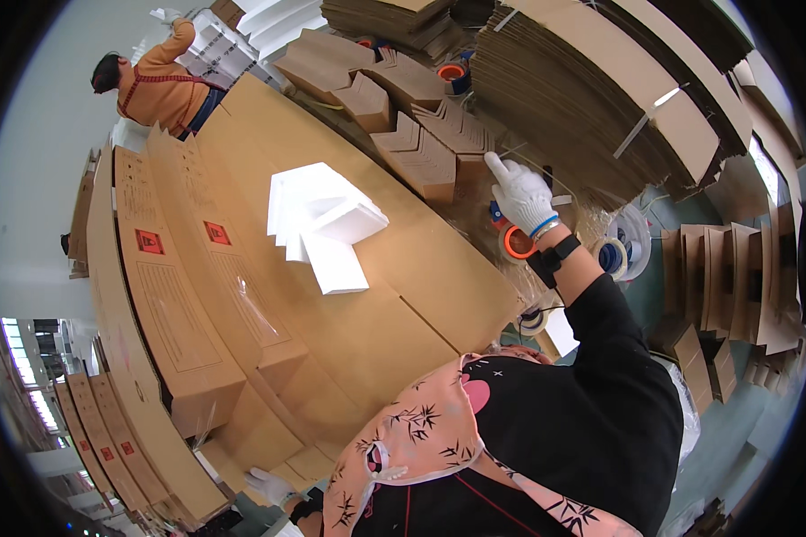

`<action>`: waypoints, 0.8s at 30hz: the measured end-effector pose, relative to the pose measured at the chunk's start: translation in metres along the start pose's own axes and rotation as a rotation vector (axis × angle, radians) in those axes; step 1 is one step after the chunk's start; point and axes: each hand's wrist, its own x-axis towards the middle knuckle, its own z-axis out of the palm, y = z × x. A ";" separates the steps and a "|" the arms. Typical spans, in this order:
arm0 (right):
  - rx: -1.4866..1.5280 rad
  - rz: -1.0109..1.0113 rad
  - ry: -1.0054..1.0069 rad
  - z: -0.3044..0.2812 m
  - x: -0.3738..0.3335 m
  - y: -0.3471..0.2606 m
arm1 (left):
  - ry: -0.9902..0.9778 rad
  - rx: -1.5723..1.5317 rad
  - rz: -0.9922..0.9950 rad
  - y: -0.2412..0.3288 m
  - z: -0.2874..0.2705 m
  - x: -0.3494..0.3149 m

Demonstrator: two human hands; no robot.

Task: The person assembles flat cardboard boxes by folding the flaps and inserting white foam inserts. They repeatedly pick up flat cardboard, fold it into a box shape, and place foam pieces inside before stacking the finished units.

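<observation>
My right hand [521, 192], in a white knitted glove, reaches out beside the folded cardboard corner pieces [457, 130], its index finger stretched toward the nearest stack. Nothing shows in its grasp. Close under its wrist is a tape dispenser with an orange roll [517, 242]. Low on the left, my left hand [269, 486], gloved too, lies with fingers stretched out by the end of a large brown carton [192, 358]. White foam pieces [327, 224], angled and stacked loosely, rest on top of the broad cardboard surface [367, 331].
Tall stacks of flat cardboard [582, 98] rise at the far right. Tape rolls [611, 255] lie below my right forearm. Another person [166, 85] in an orange top works at the far left near white wrapped packs. More cartons [107, 438] stand at the lower left.
</observation>
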 end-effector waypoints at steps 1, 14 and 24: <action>-0.004 -0.031 0.080 0.004 -0.002 0.001 | 0.018 -0.008 0.041 0.000 0.001 -0.002; -0.294 -0.104 0.084 -0.014 0.025 -0.005 | 0.033 -0.036 0.033 -0.019 0.017 0.011; -0.225 -0.134 0.477 -0.130 -0.044 -0.049 | 0.833 -0.338 0.337 -0.008 -0.100 0.021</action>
